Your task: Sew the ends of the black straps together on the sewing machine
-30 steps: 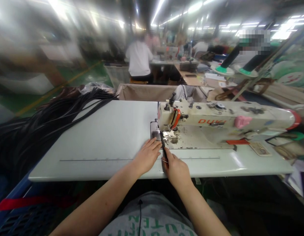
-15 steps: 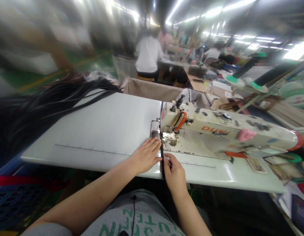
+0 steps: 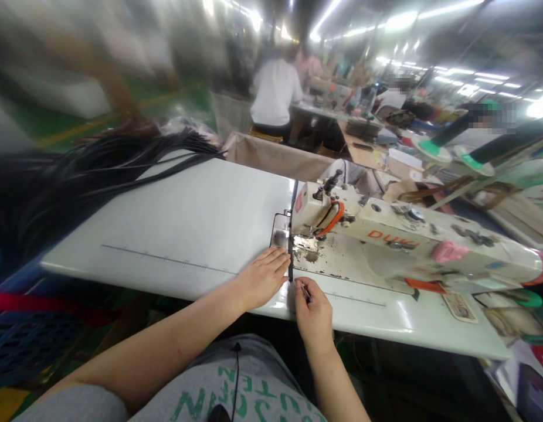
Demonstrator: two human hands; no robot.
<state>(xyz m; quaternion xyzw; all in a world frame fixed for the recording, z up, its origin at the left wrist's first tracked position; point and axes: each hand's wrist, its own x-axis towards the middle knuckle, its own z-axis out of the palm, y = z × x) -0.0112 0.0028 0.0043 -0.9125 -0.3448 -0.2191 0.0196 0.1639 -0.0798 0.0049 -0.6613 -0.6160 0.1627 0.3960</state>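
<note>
A narrow black strip (image 3: 291, 258) runs away from me across the white table, past the needle end of the sewing machine (image 3: 363, 228). My left hand (image 3: 265, 279) lies flat on the table left of the strip, fingers stretched out and their tips at its edge. The strip's near end shows between my two hands. Just to its right, my right hand (image 3: 314, 308) is closed, with a small dark metal tool (image 3: 305, 292) partly showing among the fingers. The palm hides most of that tool, so its kind cannot be told.
Long black strips (image 3: 99, 170) are heaped over the table's far left side. A ruler scale (image 3: 166, 259) is marked on the tabletop. Behind the table is a beige cloth-sided bin (image 3: 275, 155); thread cones (image 3: 451, 132) stand at right. A person in white (image 3: 275, 91) sits farther back.
The strip's near end has moved away from me; earlier it reached the table's front edge. My hands stay at nearly the same spots. The view has shifted slightly.
</note>
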